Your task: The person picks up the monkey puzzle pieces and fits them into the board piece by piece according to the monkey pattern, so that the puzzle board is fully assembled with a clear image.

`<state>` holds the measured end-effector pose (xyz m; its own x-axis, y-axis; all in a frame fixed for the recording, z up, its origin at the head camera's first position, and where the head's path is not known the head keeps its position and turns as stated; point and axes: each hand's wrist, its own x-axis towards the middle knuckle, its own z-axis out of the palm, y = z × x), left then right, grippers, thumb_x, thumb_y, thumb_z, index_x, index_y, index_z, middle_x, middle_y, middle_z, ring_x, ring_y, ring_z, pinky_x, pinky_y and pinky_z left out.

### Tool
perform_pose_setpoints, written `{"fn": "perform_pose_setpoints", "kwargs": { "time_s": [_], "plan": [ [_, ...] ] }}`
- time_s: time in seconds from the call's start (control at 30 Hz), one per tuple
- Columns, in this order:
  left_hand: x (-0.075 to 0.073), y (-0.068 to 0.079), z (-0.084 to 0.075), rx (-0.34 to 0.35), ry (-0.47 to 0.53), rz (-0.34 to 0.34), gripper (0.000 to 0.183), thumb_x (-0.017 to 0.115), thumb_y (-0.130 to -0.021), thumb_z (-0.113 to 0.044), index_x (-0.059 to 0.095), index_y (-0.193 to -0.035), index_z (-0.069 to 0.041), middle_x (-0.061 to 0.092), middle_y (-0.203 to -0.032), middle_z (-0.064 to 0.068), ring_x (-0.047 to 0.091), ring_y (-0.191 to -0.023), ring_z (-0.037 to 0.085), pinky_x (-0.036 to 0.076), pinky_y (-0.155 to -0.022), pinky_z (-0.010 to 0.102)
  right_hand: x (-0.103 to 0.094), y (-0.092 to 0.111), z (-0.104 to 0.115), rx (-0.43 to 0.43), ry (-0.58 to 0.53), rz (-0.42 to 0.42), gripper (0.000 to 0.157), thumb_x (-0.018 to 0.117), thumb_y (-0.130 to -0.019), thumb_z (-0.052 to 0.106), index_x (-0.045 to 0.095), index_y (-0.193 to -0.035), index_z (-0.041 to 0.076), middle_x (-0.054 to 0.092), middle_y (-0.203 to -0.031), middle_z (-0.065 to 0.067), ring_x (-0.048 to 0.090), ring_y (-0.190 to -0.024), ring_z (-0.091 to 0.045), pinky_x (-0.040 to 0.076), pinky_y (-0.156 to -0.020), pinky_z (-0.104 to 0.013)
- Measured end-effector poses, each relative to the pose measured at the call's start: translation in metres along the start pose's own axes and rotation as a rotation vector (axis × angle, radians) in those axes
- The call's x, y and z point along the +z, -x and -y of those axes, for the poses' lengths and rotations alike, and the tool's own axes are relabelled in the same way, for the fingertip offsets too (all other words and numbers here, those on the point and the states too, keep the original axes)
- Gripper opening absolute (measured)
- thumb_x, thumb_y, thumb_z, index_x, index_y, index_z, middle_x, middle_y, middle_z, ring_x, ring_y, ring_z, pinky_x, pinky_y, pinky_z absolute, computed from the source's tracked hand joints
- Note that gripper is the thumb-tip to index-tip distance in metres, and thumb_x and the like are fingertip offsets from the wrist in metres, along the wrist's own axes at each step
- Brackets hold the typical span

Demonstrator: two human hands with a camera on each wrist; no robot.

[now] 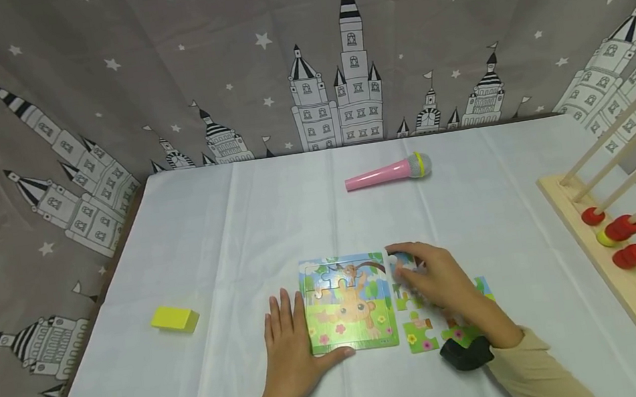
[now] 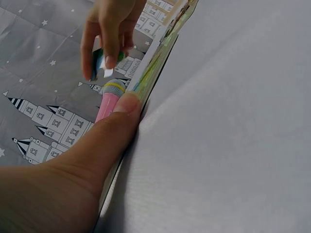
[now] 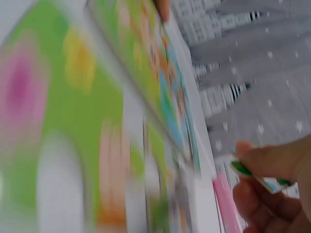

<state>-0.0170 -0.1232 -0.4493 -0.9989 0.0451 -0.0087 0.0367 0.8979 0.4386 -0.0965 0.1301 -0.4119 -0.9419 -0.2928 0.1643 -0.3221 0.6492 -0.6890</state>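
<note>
A square jigsaw puzzle board (image 1: 350, 332) printed with an animal and flowers lies on the white table, with joined pieces along its upper left part. My left hand (image 1: 290, 346) rests at the board's lower left corner, fingers straight along the left side and thumb at the bottom edge. Between thumb and fingers, my right hand (image 1: 439, 276) pinches a puzzle piece (image 3: 270, 184) with green and blue on it, just off the board's upper right edge. Loose puzzle pieces (image 1: 420, 334) lie right of the board, partly hidden under the right hand and wrist.
A pink toy microphone (image 1: 378, 176) lies behind the board. A yellow block (image 1: 175, 318) is off to the left. On the right stands a wooden rack (image 1: 596, 249) with upright pegs and several red and yellow beads. A grey castle-print curtain (image 1: 227, 56) hangs behind the table.
</note>
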Motion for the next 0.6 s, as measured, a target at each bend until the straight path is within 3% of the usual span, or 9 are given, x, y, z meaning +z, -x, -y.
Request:
{"fn": "perform_pose_setpoints", "kwargs": {
  "time_s": [0.17,0.33,0.5,0.6],
  "plan": [
    [0.0,0.0,0.0,0.009,0.013,-0.004,0.123,0.065,-0.056,-0.072,0.018,-0.143,0.0,0.009,-0.151,0.023,0.001,-0.14,0.04,0.008,-0.11,0.055,0.023,-0.01,0.018,0.044,-0.016,0.001,0.038,0.07,-0.078,0.019,0.061,-0.115,0.017,0.065,-0.089,-0.001,0.045,-0.063,-0.008,0.039,-0.055,-0.018],
    [0.0,0.0,0.0,0.009,0.017,0.008,0.123,0.064,-0.056,-0.073,0.018,-0.144,0.0,0.008,-0.151,0.023,0.001,-0.14,0.04,0.008,-0.11,0.056,0.038,-0.016,0.025,0.115,-0.023,0.011,0.042,0.071,-0.078,0.019,0.056,-0.117,0.016,0.045,-0.064,0.002,0.03,-0.051,-0.008,0.027,-0.048,-0.018],
    [-0.001,0.001,0.0,0.0,0.024,0.02,0.122,0.064,-0.057,-0.073,0.017,-0.144,-0.001,0.007,-0.151,0.023,-0.001,-0.14,0.04,0.007,-0.11,0.055,0.046,-0.018,0.028,0.142,-0.039,0.008,0.041,0.071,-0.078,0.016,0.055,-0.116,0.014,0.04,-0.061,0.002,0.029,-0.049,-0.008,0.026,-0.046,-0.018],
    [-0.001,0.001,0.0,-0.003,0.031,0.026,0.122,0.064,-0.057,-0.072,0.017,-0.144,-0.001,0.006,-0.151,0.022,-0.001,-0.14,0.04,0.006,-0.111,0.054,0.048,-0.019,0.029,0.151,-0.04,0.008,0.041,0.071,-0.077,0.015,0.056,-0.115,0.013,0.049,-0.065,-0.002,0.033,-0.051,-0.009,0.028,-0.047,-0.018]
  ]
}}
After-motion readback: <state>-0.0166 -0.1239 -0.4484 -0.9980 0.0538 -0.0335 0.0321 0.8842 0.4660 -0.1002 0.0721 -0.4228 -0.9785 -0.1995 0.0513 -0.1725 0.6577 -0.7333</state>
